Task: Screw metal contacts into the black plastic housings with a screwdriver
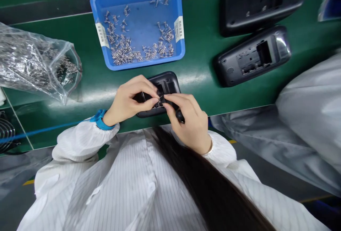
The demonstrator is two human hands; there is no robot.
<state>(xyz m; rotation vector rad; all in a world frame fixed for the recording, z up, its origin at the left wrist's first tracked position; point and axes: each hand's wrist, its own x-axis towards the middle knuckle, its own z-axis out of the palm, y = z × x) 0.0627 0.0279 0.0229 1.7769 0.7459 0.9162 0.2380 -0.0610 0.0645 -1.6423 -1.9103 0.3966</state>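
Note:
A black plastic housing (170, 82) with an open battery compartment lies on the green table near its front edge. My left hand (133, 98) reaches over its left part, thumb and index finger pinched above the compartment on something too small to make out. From the right, my right hand (188, 119) has thumb and index finger close together over the same compartment, with a black tool-like object (180, 116) partly hidden in the palm. Small metal springs show between the fingertips, inside the housing. A blue tray (144, 64) of loose springs stands just behind the housing.
At the left lies a clear plastic bag (29, 60) full of springs. Two more black housings (239, 14) (231, 66) rest at the right back. A blue wrist strap (100, 120) trails a cord leftward. Another person's pale sleeve (314, 99) is at the right edge.

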